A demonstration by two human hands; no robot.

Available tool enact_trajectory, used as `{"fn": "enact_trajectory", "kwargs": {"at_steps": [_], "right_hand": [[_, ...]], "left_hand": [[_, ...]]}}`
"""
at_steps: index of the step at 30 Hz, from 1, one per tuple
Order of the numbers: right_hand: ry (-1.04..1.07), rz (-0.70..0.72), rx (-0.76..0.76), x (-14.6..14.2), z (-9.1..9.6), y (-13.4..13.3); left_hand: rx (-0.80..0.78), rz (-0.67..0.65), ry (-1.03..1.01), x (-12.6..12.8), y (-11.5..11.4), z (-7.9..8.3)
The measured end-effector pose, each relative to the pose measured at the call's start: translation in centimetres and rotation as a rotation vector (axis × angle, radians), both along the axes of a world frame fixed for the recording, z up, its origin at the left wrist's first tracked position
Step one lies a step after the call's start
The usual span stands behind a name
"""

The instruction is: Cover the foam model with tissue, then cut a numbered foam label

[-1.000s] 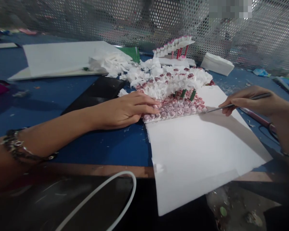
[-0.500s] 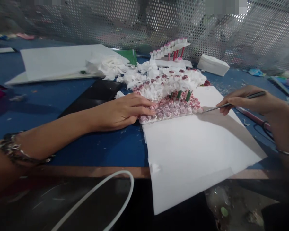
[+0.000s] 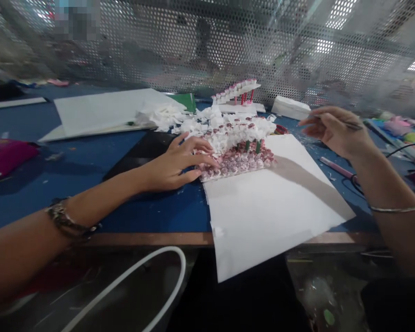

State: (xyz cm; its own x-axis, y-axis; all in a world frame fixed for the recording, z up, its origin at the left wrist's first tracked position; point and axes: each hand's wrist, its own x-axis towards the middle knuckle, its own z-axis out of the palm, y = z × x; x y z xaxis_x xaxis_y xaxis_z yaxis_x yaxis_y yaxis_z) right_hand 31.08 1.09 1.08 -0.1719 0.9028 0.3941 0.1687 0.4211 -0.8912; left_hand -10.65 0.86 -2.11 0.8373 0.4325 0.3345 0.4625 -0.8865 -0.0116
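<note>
A paper model [image 3: 244, 162] has a base covered in rows of pinkish-white rolled pieces. Green posts [image 3: 258, 146] stand between this base and a raised white layer [image 3: 235, 136] dotted with dark red pieces. With its fingers spread, my left hand [image 3: 171, 166] rests on the model's left end. My right hand [image 3: 337, 131] is raised to the right of the model, closed around slim metal tweezers [image 3: 352, 125]. The tweezers' tips are hidden or blurred. A white board [image 3: 273, 207] lies under the model and juts over the table's front edge.
Torn white paper [image 3: 166, 117] is heaped behind the model. A smaller stepped model on red posts [image 3: 240, 92] stands at the back. A folded white sheet [image 3: 103, 110], a magenta pouch [image 3: 10, 154] and a pink pen-like tool [image 3: 335, 168] lie on the blue table.
My right hand has lifted up and away from the model's right edge with the tweezers. The fingers of my left hand have spread and risen slightly. The camera view has shifted.
</note>
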Motion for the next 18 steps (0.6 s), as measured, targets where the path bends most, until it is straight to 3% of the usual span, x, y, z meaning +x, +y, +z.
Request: {"fn": "enact_trajectory", "kwargs": {"at_steps": [2,4,7,10,14,18], "right_hand": [[-0.195,-0.005,-0.036,-0.7,-0.2,0.7],[-0.462,-0.011,0.020,-0.9,-0.5,1.6],[-0.728,-0.017,0.176,-0.8,-1.3,3.3],[-0.806,0.027,0.189,-0.6,-2.4,5.0],[-0.861,0.053,0.223,-0.5,-3.5,6.3],[-0.891,0.068,0.251,-0.4,-3.6,5.8]], "left_hand": [[0.051,0.049,-0.097,0.7,-1.7,0.6],[0.114,0.054,-0.133,2.2,-4.6,0.9],[0.149,-0.187,-0.038,5.4,-10.3,0.4],[0.242,-0.193,0.061,8.2,-14.6,-1.2],[0.307,-0.003,0.151,9.2,-15.7,-2.6],[0.327,-0.008,0.215,8.0,-14.8,-2.9]]}}
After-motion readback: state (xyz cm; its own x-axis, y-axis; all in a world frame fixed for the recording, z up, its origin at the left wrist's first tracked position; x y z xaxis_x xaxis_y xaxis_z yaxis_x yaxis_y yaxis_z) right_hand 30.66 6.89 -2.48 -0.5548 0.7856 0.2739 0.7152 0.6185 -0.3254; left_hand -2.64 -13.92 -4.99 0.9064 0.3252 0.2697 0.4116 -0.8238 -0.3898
